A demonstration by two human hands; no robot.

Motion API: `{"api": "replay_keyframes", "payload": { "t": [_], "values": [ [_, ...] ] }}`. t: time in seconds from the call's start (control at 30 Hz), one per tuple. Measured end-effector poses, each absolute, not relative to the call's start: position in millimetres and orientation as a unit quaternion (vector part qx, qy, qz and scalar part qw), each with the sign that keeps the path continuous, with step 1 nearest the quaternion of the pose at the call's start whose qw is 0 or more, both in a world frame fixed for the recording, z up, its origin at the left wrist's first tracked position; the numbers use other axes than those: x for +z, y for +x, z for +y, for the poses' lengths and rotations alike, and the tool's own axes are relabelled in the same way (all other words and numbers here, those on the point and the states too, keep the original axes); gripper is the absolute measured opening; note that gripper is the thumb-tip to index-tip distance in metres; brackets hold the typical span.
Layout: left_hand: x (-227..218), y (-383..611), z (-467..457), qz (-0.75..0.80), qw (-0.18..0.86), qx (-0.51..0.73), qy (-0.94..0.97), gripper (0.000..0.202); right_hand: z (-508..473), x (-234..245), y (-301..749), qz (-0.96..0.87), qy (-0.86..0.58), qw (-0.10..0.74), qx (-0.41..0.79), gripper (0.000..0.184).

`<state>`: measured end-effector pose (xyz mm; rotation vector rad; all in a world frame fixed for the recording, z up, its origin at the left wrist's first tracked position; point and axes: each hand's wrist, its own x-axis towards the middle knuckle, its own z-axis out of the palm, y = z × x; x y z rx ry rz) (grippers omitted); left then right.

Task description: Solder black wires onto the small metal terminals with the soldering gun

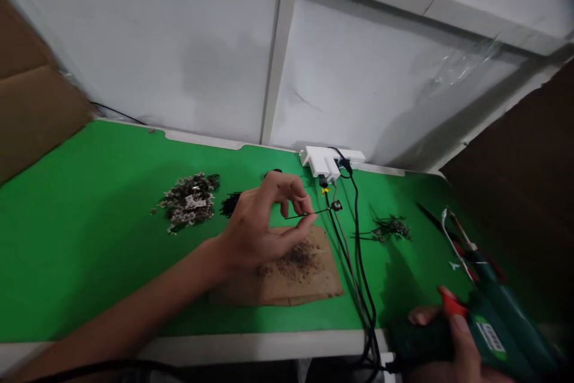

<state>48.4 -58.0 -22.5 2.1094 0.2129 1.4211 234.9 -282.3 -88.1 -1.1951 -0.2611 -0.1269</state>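
Note:
My left hand (258, 221) is above the bench, thumb and fingertips pinching a thin dark wire stem (321, 211). A small dark-and-pale piece sits at the stem's right end. At the lower right my right hand (465, 344) wraps round the handle of a dark green glue gun (502, 311) with a red trigger and a barcode label; its nozzle points up and away. Below my left hand lies a stained brown cardboard sheet (329, 275). Black stems (229, 204) lie partly hidden behind that hand.
A pile of small grey-and-white flower-like pieces (191, 201) lies left. Finished-looking stemmed pieces (391, 229) lie right. A white power strip (354, 157) stands at the back, its black cables (357, 233) running to the front edge. Cardboard walls (36, 84) flank the green bench top (112, 239).

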Motion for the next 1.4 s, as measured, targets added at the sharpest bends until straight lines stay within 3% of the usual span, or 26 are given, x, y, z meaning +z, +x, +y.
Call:
{"api": "replay_keyframes", "payload": {
  "t": [0.27, 0.57, 1.17, 1.4],
  "values": [
    [-20.2, 45.7, -59.3, 0.074, 0.294, 0.543, 0.783, 0.042, -282.8, -86.1, 234.9, -0.155, -0.568, 0.807, -0.047, 0.06],
    [-21.1, 46.3, -63.4, 0.08, 0.297, 0.532, 0.789, 0.038, -280.8, -84.9, 233.4, -0.154, -0.595, 0.786, -0.072, 0.038],
    [-22.0, 47.2, -64.6, 0.075, 0.298, 0.533, 0.788, 0.04, -279.8, -87.3, 238.1, -0.143, -0.604, 0.78, -0.082, 0.042],
    [-21.3, 46.0, -63.6, 0.084, 0.278, 0.53, 0.796, 0.035, -279.5, -90.3, 236.1, -0.154, -0.6, 0.779, -0.104, 0.035]
  ]
}}
